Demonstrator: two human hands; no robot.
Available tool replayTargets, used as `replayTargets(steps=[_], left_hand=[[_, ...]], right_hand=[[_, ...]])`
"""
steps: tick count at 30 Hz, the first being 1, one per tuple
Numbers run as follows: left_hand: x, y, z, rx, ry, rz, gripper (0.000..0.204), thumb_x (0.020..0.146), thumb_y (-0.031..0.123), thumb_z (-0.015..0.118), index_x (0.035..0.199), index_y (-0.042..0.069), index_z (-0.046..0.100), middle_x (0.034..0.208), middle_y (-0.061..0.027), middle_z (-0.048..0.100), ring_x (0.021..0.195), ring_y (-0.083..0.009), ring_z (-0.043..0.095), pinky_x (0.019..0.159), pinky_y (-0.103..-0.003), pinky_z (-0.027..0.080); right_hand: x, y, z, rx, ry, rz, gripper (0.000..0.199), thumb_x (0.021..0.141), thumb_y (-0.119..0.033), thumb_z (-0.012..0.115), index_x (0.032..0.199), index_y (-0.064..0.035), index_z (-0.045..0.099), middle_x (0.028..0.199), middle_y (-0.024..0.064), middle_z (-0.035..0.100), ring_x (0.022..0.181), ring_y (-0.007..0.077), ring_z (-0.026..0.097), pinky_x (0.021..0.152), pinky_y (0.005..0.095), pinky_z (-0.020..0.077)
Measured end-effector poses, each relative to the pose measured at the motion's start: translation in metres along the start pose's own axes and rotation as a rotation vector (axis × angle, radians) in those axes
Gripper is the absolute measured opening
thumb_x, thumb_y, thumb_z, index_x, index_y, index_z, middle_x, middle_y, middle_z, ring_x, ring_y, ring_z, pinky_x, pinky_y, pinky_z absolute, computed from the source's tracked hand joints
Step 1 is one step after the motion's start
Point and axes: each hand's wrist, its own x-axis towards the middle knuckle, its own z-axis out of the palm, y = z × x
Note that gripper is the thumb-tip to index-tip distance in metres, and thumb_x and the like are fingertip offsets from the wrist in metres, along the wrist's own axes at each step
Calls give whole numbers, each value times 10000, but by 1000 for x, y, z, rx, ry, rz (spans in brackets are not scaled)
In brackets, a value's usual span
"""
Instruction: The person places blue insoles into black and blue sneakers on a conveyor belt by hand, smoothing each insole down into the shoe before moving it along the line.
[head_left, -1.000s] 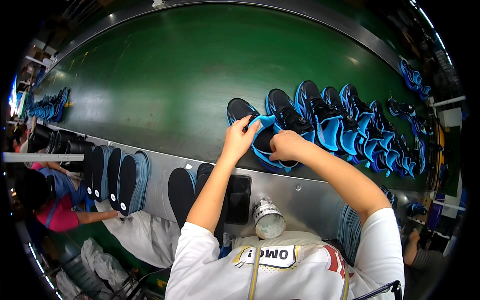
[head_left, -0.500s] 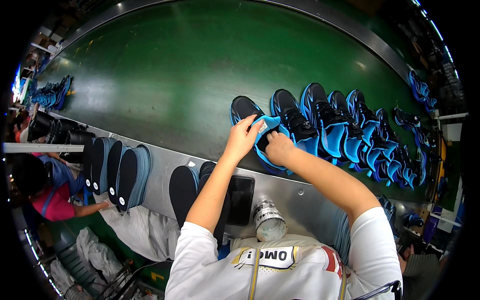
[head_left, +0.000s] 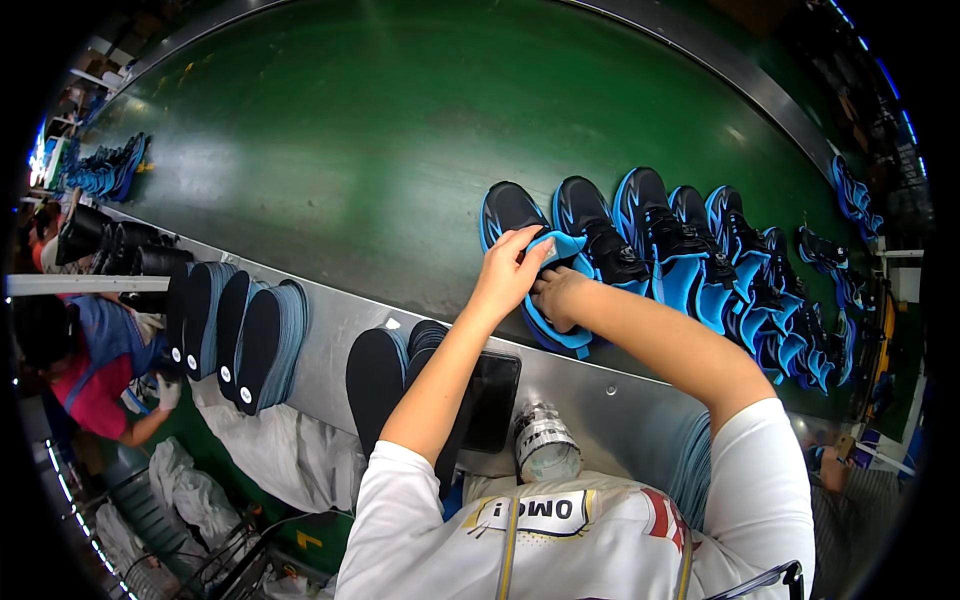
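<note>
A black and bright blue sneaker [head_left: 512,207] sits on the green belt, toe pointing away from me, at the left end of a row of similar sneakers [head_left: 640,195]. My left hand [head_left: 508,268] is closed on its light blue-lined tongue, thumb and fingers pinching the edge. Over the shoe's opening, my right hand [head_left: 566,300] is closed with curled fingers reaching inside. Its fingertips are hidden there, and I cannot make out what they hold. The heel of the shoe lies toward me, by the metal edge.
Black insoles stand in stacks [head_left: 272,345] along the metal ledge [head_left: 335,335], with another stack [head_left: 372,372] beside my left forearm. A dark phone [head_left: 495,400] and a tape-wrapped cup [head_left: 547,448] are close to me. At left, a co-worker in pink [head_left: 95,385] sits by the ledge.
The right hand's fingers reach deeper into the shoe, while the left keeps its hold on the tongue. The whole view has shifted slightly. The co-worker's arm has drawn back from the insoles.
</note>
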Motion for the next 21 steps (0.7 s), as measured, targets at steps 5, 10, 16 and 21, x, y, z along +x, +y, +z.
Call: replayTargets(steps=[5,10,16,21], left_hand=[[-7,-1,9,134,156,57,315,796,225,524,1000,-15,515,897,-176,533,801,-321,533,697,-341,428],[-13,6,18,239,297,186,258,808,148,501,1006,-17,488,907,-194,512,811,-331,517,695,-334,423],[-13,-2,33,290,299,290,212,805,69,484,996,-23,471,899,-187,483,785,-337,503,668,-346,424],[-6,-7,31,374,338,348,232,804,55,476,1022,-20,448,910,-202,476,826,-358,490,704,-362,422]], right_hand=[[6,-6,2,-295,143,58,394,740,-167,481,1118,-55,488,1205,98,427,1132,227,367,924,361,269],[4,2,2,236,390,68,330,733,-186,494,1030,-47,525,1092,181,486,1053,264,438,894,383,300],[50,8,7,339,418,158,308,724,-205,483,969,-35,560,1042,170,525,995,276,484,867,377,331],[44,5,-15,305,261,163,359,743,-249,453,1013,-28,540,1089,149,507,1018,265,469,884,370,316]])
